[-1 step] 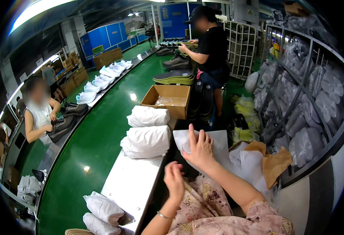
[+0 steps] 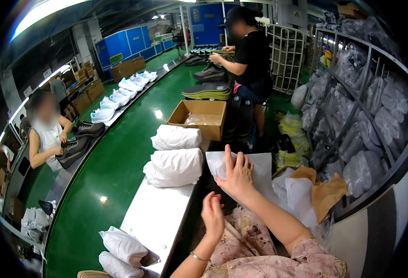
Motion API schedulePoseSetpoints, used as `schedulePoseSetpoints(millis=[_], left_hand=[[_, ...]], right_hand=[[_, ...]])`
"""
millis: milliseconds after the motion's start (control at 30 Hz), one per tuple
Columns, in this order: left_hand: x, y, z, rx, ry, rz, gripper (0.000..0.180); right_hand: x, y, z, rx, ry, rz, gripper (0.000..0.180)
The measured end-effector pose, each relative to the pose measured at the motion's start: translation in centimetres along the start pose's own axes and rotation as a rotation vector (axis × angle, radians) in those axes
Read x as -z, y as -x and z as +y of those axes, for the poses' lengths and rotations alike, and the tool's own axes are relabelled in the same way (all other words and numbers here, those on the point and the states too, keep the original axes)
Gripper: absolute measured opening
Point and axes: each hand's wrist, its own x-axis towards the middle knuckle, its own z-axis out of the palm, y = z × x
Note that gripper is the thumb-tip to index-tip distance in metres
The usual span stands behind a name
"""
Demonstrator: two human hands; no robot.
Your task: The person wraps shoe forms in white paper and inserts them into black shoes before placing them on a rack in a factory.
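My right hand [image 2: 236, 175] lies on a sheet of white paper [image 2: 262, 167], with its fingers stretched and the index pointing away from me. The thumb rests near a raised fold of the sheet, and what is under the paper is hidden. Just left and nearer to me, my left hand [image 2: 212, 215] hovers off the paper with loosely bent fingers; nothing shows in it. Two bundles wrapped in white paper, a larger one [image 2: 173, 167] and one behind it [image 2: 177, 138], sit on the white bench [image 2: 150, 213] to the left.
An open cardboard box [image 2: 204, 113] stands behind the bundles. More wrapped bundles [image 2: 122, 245] lie at the near left. White and brown paper [image 2: 327, 194] is heaped on my right, beside a metal rack [image 2: 352, 92] of bagged items. Co-workers handle shoes along the green conveyor [image 2: 102, 185].
My left hand has shifted slightly right, closer to the sheet, and its fingers look a little looser. My right hand and the paper have barely moved.
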Motion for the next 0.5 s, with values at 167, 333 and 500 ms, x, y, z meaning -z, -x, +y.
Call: schedulePoseSetpoints(millis=[167, 333, 500], left_hand=[[-1.2, -0.6, -1.8, -0.001, 0.262, -0.237, 0.057], [-0.8, -1.6, -2.2, 0.022, 0.479, -0.263, 0.057], [0.1, -2.9, -3.3, 0.117, 0.588, -0.129, 0.041]], right_hand=[[-0.4, 0.2, -2.6, -0.126, -0.094, -0.036, 0.106], [0.1, 0.4, -3.4, -0.146, -0.289, -0.114, 0.1], [-0.7, 0.6, -0.7, 0.002, -0.769, -0.151, 0.084]])
